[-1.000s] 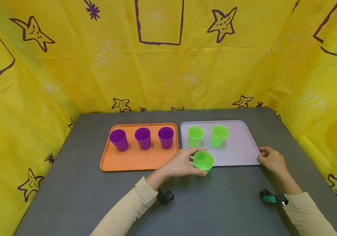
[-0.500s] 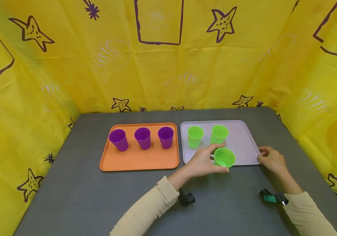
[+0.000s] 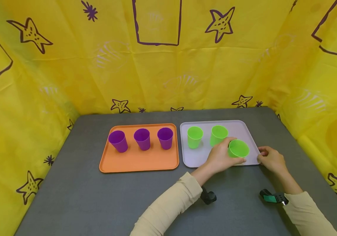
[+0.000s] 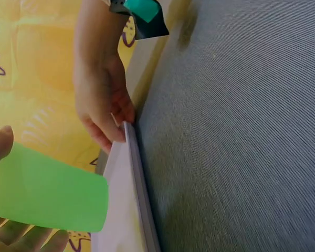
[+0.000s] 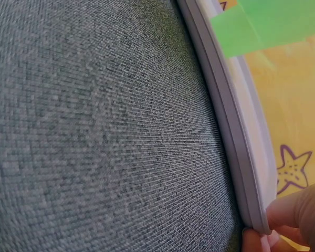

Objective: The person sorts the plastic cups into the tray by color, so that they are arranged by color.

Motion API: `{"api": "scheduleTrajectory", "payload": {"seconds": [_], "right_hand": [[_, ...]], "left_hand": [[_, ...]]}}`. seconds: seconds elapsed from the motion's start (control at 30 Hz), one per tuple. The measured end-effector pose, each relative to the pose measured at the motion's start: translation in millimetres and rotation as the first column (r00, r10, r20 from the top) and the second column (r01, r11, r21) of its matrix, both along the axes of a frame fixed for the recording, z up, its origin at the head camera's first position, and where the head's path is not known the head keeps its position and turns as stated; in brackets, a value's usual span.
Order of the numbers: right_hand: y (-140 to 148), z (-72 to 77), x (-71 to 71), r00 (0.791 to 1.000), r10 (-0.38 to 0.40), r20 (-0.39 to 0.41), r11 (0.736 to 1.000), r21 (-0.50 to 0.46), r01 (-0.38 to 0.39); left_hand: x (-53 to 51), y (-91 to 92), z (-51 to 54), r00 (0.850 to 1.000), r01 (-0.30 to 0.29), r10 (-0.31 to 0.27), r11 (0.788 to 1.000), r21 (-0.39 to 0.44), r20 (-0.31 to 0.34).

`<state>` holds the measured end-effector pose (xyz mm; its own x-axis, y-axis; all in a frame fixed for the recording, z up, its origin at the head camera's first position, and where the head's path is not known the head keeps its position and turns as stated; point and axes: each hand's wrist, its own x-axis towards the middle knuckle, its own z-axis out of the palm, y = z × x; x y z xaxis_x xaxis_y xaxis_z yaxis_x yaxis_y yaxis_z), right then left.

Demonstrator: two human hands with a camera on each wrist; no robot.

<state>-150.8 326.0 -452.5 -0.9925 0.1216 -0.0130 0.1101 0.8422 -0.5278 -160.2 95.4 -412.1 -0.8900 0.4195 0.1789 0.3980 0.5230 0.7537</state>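
Note:
My left hand (image 3: 222,156) grips a green cup (image 3: 238,149) by its sides, thumb nearer me and fingers behind. In the left wrist view this cup (image 4: 52,189) is held above the pale lilac tray (image 4: 132,194). My right hand (image 3: 273,160) pinches the near right corner of that tray (image 3: 197,156); the right wrist view shows thumb and fingers on the tray's rim (image 5: 241,152). Two more green cups, one at the left (image 3: 195,137) and one beside it (image 3: 218,135), stand upright on the lilac tray. My left hand partly covers the second one.
An orange tray (image 3: 139,162) lies left of the lilac one, a narrow gap between them. Three purple cups (image 3: 118,141) stand on it in a row. Yellow patterned cloth (image 3: 156,75) surrounds the grey tabletop (image 3: 97,203) at the back and sides.
My left hand has carried the green cup rightward and a little away from me, from the lilac tray's near edge to over its right part. The right hand has stayed on the corner.

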Motion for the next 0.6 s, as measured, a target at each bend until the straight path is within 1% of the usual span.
{"api": "scheduleTrajectory", "payload": {"seconds": [0.13, 0.3, 0.47, 0.6], "right_hand": [[0, 0.3, 0.3, 1.0, 0.002, -0.004, 1.0, 0.001, -0.002], [0, 0.1, 0.6, 1.0, 0.003, -0.005, 1.0, -0.002, -0.003], [1, -0.4, 0.5, 1.0, 0.001, 0.006, 1.0, -0.001, -0.001], [1, -0.1, 0.6, 1.0, 0.002, 0.009, 1.0, -0.001, -0.002]], "left_hand": [[-3.5, 14.3, -1.6, 0.999, -0.029, 0.028, 1.0, -0.01, -0.021], [-6.7, 29.6, -2.7, 0.997, -0.082, 0.082, 0.997, 0.0, -0.01], [-9.8, 39.7, -3.2, 0.991, -0.135, 0.135, 0.991, 0.0, -0.007], [-13.3, 45.0, -4.1, 0.987, -0.161, 0.161, 0.987, -0.015, -0.012]]}}
